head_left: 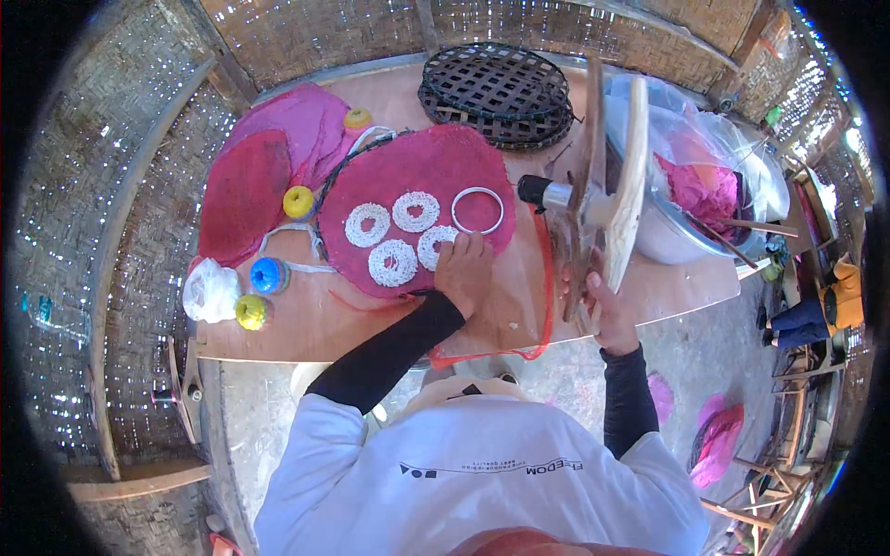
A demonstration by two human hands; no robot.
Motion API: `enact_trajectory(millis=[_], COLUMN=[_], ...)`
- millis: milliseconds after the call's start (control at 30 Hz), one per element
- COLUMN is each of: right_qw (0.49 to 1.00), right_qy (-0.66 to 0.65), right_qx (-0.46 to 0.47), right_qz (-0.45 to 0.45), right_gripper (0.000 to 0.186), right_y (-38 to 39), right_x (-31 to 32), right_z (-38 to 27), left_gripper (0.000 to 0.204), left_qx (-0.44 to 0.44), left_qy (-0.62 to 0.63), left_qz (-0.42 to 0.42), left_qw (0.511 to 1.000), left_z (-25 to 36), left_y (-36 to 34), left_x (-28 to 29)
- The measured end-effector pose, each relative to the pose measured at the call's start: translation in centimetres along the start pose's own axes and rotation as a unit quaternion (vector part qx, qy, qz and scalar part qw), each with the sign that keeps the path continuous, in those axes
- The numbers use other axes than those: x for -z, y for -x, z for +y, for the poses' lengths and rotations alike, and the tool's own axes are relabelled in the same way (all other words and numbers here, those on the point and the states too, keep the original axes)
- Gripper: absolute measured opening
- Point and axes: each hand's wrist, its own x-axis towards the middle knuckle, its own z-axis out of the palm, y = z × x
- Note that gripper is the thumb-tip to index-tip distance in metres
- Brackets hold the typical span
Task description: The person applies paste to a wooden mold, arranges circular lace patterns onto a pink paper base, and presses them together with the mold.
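There are 4 white lacy rings [392, 281] on a round, dark pink cloth [436, 153] on the table [306, 345]. They sit close to each other, to the left of the left hand [465, 271] and in front of it. The left hand reaches in from below. Its fingertips lie over the edge of the lower right ring, so part of that ring is hidden. I cannot tell if the fingers pinch it or just rest on it. The other 3 rings are farther from this hand.

A thin shiny hoop [502, 211] lies flat on the cloth, to the right of the rings and just past the left hand's fingers.

The right hand [609, 313] is well apart from the left hand and far to the right of the rings. It is closed around the low end of a big wooden tool [630, 176]. The tool has a shiny tube [558, 195] with a black tip, and the tip points left, toward the hoop.

A red strip [545, 306] lies on the table between the hands. To the left are 3 round yellow things [298, 202] and 1 blue one [267, 275].
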Motion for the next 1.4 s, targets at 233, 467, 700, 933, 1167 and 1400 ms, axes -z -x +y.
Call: enact_trajectory(millis=[233, 467, 700, 933, 1167, 1400], right_qw=[1.000, 0.996, 0.991, 0.954, 0.853, 0.787], right_qy=[0.007, 0.015, 0.064, 0.174, 0.241, 0.236], right_qx=[-0.006, -0.029, 0.004, -0.003, -0.067, -0.337], right_qz=[-0.004, -0.088, -0.115, -0.242, -0.458, -0.460], right_gripper=[0.057, 0.058, 0.055, 0.048, 0.053, 0.066], right_y=[0.1, -1.3, -2.5, -5.3, -9.6, -11.7], right_x=[2.4, 4.6, 2.5, 0.6, -3.9, -6.7], right_z=[-0.1, -1.6, -1.8, -1.8, -4.7, -6.2], left_gripper=[0.020, 0.028, 0.023, 0.054, 0.068, 0.043], left_qx=[-0.024, -0.108, -0.308, 0.062, 0.096, -0.022], left_qy=[-0.012, -0.046, -0.096, 0.140, 0.905, 0.963], left_qz=[-0.058, -0.102, -0.134, 0.105, 0.269, 0.161], left_qw=[0.998, 0.988, 0.937, 0.983, 0.315, 0.214], left_z=[0.4, -0.8, -8.4, -7.3, -12.0, -13.3], left_y=[1.0, 6.6, 10.3, 2.3, -4.0, -0.8], left_x=[1.0, 5.9, 9.3, 16.9, 17.2, 11.0])
